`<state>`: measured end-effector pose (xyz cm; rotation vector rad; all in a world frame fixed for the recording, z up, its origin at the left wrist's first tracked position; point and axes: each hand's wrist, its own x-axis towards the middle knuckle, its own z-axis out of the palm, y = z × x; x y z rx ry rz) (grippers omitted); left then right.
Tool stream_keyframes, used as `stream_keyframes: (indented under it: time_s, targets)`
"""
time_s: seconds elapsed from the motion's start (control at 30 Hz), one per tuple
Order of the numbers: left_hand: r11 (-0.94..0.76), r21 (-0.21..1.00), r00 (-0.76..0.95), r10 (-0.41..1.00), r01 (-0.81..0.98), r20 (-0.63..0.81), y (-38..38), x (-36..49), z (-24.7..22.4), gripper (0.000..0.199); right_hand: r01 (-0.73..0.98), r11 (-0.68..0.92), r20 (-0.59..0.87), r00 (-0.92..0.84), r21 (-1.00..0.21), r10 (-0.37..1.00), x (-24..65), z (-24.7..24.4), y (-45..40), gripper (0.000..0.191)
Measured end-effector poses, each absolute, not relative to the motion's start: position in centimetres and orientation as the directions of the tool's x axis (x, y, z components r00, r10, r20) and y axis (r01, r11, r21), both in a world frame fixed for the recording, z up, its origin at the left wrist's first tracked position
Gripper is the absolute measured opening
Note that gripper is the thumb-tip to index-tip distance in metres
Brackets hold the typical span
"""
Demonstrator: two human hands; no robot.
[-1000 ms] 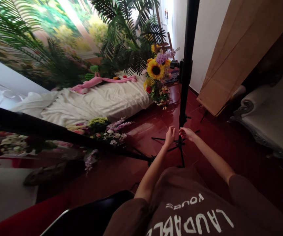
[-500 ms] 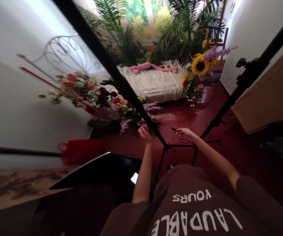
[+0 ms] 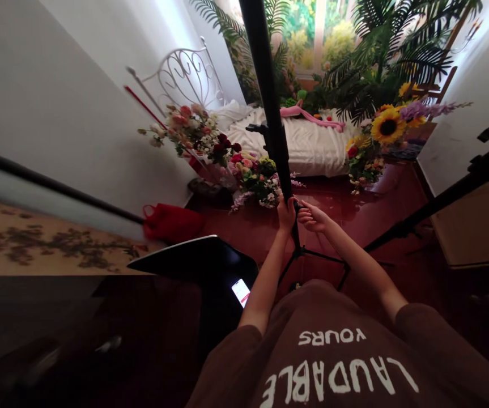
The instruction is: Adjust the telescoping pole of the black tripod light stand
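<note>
The left hand had its grip closed around the black stand, mid-frame, its top cut off; the right hand's hold beside it was too obscured to tell. Glossy red floor spread beneath, dim lower left.

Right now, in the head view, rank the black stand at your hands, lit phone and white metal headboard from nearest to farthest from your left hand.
From the left hand:
1. Black stand, at the hand.
2. Lit phone, lower left.
3. White metal headboard, far back, upper left.
</note>
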<state>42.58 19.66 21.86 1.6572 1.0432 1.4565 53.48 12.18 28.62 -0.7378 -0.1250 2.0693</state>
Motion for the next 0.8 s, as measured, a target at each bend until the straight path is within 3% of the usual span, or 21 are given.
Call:
stream_keyframes:
  time_s: [0.1,0.17,0.27,0.33,0.37,0.43,0.5,0.57,0.67,0.73,0.8]
  targets:
    - [-0.466,0.872,0.003,0.882,0.154,0.471,19.8,43.0,21.7,0.058,-0.602,-0.627,-0.442,-0.447,-0.495,0.778,54.1,28.2,12.5,0.045]
    - [-0.479,0.865,-0.002,0.875,0.151,0.485,19.8,43.2,21.7,0.057,-0.44,-0.598,-0.436,-0.419,-0.669,0.796,54.5,28.0,12.7,0.045]
    - [-0.49,0.859,0.016,0.87,0.146,0.493,19.8,43.1,21.6,0.053,0.077,-0.399,-0.406,-0.213,-0.914,0.889,54.8,28.3,12.6,0.039]
    - [-0.497,0.855,0.027,0.866,0.148,0.499,19.9,43.1,21.4,0.051,0.529,-0.19,-0.263,-0.066,-0.827,0.962,54.9,28.7,12.3,0.024]
    - [-0.5,0.853,0.028,0.864,0.151,0.502,19.9,43.1,21.2,0.05,0.706,-0.102,-0.177,-0.034,-0.701,0.984,55.0,29.0,12.1,0.017]
    - [-0.507,0.848,0.024,0.86,0.152,0.51,20.1,43.1,20.9,0.048,0.907,0.001,-0.077,-0.037,-0.42,0.996,55.1,29.6,11.7,0.02]
    - [-0.508,0.849,0.016,0.859,0.148,0.511,20.2,43.1,20.8,0.047,0.971,0.031,-0.082,-0.052,-0.236,0.995,55.3,30.4,11.6,0.027]
    - [-0.5,0.854,0.014,0.864,0.146,0.503,20.2,43.1,20.7,0.045,0.978,0.04,-0.106,-0.063,-0.205,0.992,55.6,31.5,11.9,0.031]
    - [-0.479,0.865,-0.003,0.875,0.152,0.485,20.0,43.1,21.0,0.044,0.926,0.054,0.009,-0.055,-0.373,0.998,55.5,34.2,13.6,0.038]
    - [-0.482,0.864,-0.01,0.873,0.145,0.488,19.9,43.1,21.2,0.044,0.866,0.123,0.216,-0.018,-0.485,0.976,55.0,36.5,15.2,0.047]
    - [-0.494,0.859,-0.004,0.867,0.134,0.499,19.7,43.1,21.5,0.044,0.826,0.242,0.404,-0.019,-0.508,0.915,54.3,38.7,16.5,0.054]
